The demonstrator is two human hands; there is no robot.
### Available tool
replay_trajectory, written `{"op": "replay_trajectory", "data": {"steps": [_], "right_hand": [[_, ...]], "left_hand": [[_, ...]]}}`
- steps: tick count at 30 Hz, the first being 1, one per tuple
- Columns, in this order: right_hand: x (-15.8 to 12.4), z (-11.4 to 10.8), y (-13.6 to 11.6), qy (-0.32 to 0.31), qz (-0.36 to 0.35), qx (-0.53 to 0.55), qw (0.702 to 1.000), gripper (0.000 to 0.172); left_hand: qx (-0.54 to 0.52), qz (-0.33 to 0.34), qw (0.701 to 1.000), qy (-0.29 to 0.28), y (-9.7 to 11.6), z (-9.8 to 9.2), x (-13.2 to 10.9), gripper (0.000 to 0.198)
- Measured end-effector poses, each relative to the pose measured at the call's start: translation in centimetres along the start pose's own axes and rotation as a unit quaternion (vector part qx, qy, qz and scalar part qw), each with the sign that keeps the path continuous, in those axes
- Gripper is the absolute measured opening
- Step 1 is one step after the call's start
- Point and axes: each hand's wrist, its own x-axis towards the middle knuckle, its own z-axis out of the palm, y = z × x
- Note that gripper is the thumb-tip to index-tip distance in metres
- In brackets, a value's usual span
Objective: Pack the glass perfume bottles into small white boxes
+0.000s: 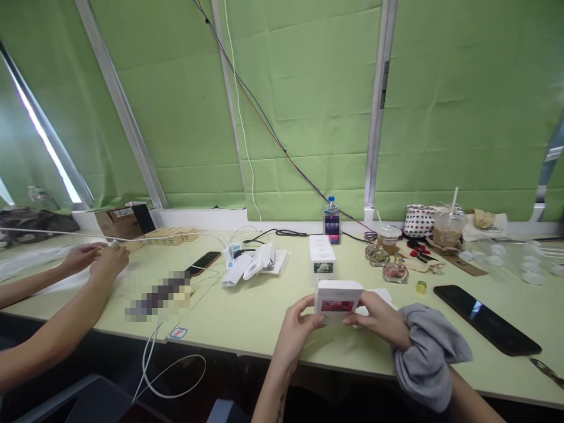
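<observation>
A small white box (339, 289) with a reddish picture on its front is held upright near the table's front edge. My left hand (298, 324) grips its left side, thumb at the lower front. On the right side, my right hand (379, 317) closes around the box, with a grey scrunchie (429, 352) on that wrist. Just behind stands a row of similar white boxes (323, 258), the nearest bearing a white-flower picture. A flat white piece (384, 295), perhaps paper or card, lies partly hidden behind my right hand.
Right of the boxes are glass jars (395, 272), a gold cap (421, 287), drink cups (448, 229) and a large black phone (487, 320). Leftward lie white packets (259, 261), a smaller phone (204, 263) and cables. Another person's hands (108, 258) work at far left. A bottle (332, 220) stands behind.
</observation>
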Motion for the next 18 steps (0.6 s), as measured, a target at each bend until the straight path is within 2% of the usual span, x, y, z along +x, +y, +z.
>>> {"op": "replay_trajectory", "data": {"steps": [3,6,12,18], "right_hand": [[-0.2,-0.3,-0.4,0.055,-0.020,-0.013,0.998,0.031],[-0.3,-0.4,-0.8,0.096,-0.006,-0.036,0.995,0.035],[-0.1,0.2,-0.8,0.055,0.010,-0.052,0.997,0.026],[0.1,0.7,-0.5,0.058,0.013,-0.065,0.996,0.028]], "left_hand": [[0.019,-0.010,1.000,-0.001,-0.4,-0.2,0.2,0.042],[0.044,-0.015,0.999,-0.007,-0.4,-0.4,0.2,0.040],[0.087,0.026,0.996,-0.008,0.0,-0.5,0.0,0.039],[0.159,0.089,0.983,-0.009,0.2,0.1,-0.4,0.066]]}}
